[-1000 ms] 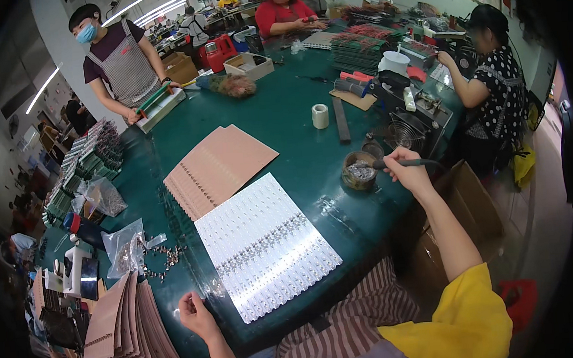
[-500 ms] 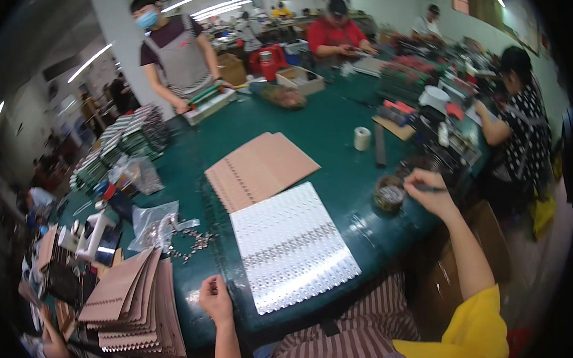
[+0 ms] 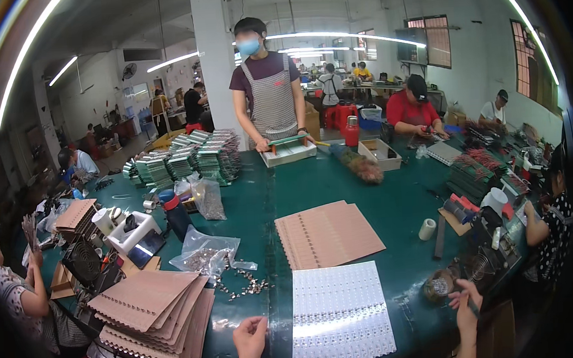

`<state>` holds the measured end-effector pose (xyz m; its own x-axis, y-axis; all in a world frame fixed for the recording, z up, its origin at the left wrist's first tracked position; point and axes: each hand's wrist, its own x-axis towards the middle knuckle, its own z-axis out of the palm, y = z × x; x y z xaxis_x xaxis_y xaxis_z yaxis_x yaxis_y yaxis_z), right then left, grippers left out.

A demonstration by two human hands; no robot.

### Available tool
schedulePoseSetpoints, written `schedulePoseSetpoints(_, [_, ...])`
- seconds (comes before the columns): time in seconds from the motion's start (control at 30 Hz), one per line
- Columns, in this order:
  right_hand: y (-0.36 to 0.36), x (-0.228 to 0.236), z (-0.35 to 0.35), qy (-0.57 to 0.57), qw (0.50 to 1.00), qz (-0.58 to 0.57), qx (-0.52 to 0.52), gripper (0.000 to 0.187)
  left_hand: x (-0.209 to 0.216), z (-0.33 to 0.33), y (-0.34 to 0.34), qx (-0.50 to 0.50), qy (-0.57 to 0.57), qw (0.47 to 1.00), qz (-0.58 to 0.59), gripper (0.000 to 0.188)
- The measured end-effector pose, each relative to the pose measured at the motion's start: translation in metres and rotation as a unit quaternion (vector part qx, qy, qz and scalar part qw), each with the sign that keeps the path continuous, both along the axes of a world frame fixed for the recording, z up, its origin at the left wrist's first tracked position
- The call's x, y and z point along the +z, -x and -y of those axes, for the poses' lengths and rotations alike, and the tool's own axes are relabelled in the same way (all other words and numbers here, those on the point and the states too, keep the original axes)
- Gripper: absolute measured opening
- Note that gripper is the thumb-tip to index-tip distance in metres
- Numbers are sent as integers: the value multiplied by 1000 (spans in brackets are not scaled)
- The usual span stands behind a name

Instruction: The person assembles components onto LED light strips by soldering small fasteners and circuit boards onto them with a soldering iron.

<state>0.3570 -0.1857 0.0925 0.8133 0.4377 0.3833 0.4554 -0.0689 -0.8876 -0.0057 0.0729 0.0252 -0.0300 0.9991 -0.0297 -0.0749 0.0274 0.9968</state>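
A silvery white perforated panel [image 3: 339, 290] with rows of small raised spots lies on the table in front of me. Beyond it, its far edge meets a pair of overlapping brown boards [image 3: 341, 233]. My left hand [image 3: 250, 340] is beside the panel's left edge, fingers curled and thumb against them; whatever it may hold is hidden. In my right hand [image 3: 466, 304] is a slim dark tool [image 3: 474, 308], whose exact kind I cannot make out. This hand hovers just right of a round tub [image 3: 438, 286] of small shiny bits.
Small metal parts [image 3: 245, 286] lie scattered by a clear plastic bag [image 3: 206, 249]. At the left stand stacked brown boards [image 3: 147, 303] and a dark bottle [image 3: 173, 214]. A white roll [image 3: 426, 229] and a dark bar [image 3: 439, 238] are at the right. Co-workers sit or stand around the table.
The view has swung up and to the left, showing more of the room. My right hand has moved off the tub to its near right. My left hand remains curled beside the panel.
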Motion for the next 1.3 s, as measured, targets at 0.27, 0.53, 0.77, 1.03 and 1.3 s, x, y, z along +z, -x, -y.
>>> schedulePoseSetpoints(0.27, [44,-43,-32,-64,995,48,-58,42,162,-22,-37,1,-282,958,56,7])
schedulePoseSetpoints(0.53, [63,-5,-39,-92,991,73,-60,42,194,-9,-23,53,-434,856,276,13])
schedulePoseSetpoints(0.77, [90,16,-41,-109,988,76,-77,39,187,-15,-27,-54,-335,920,196,8])
schedulePoseSetpoints(1.03, [159,58,-82,-130,983,83,96,39,194,12,-52,-402,-462,785,-86,10])
schedulePoseSetpoints(1.3, [176,55,-89,-154,971,14,182,31,182,25,-65,-461,-488,736,-88,10])
